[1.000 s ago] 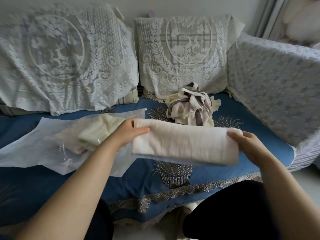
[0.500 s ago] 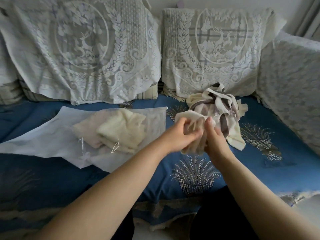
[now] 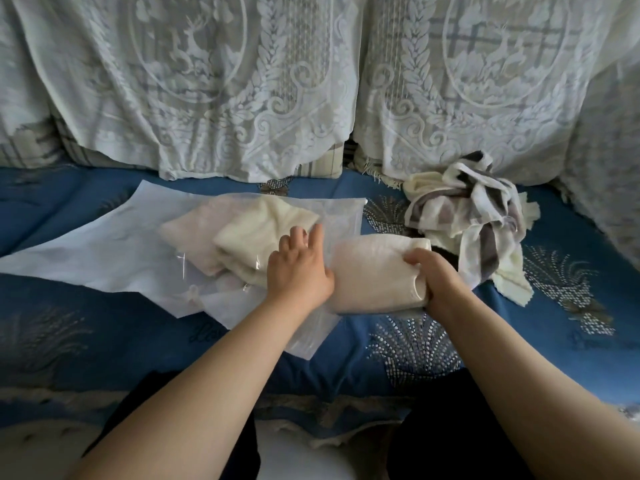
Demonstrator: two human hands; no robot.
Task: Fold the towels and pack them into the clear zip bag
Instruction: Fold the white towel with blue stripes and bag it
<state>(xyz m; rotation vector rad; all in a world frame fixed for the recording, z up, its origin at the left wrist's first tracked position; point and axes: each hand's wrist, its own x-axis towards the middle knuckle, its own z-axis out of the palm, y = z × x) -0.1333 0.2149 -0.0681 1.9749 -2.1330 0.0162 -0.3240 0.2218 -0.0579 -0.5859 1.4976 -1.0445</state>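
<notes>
Blue sofa; right hand fingers grip folded towel; left hand fingers spread on zip bag.

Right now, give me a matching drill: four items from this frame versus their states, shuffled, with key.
1. folded cream terry towel
2. clear plastic zip bag
3. striped grey-and-cream towel heap
4. left hand

A. crumpled, unfolded, on the blue sofa cover
B. gripped by the right hand
C. fingers spread at the bag's mouth
D. lying flat, towels already inside

Pairs: 1-B, 2-D, 3-A, 4-C
</notes>
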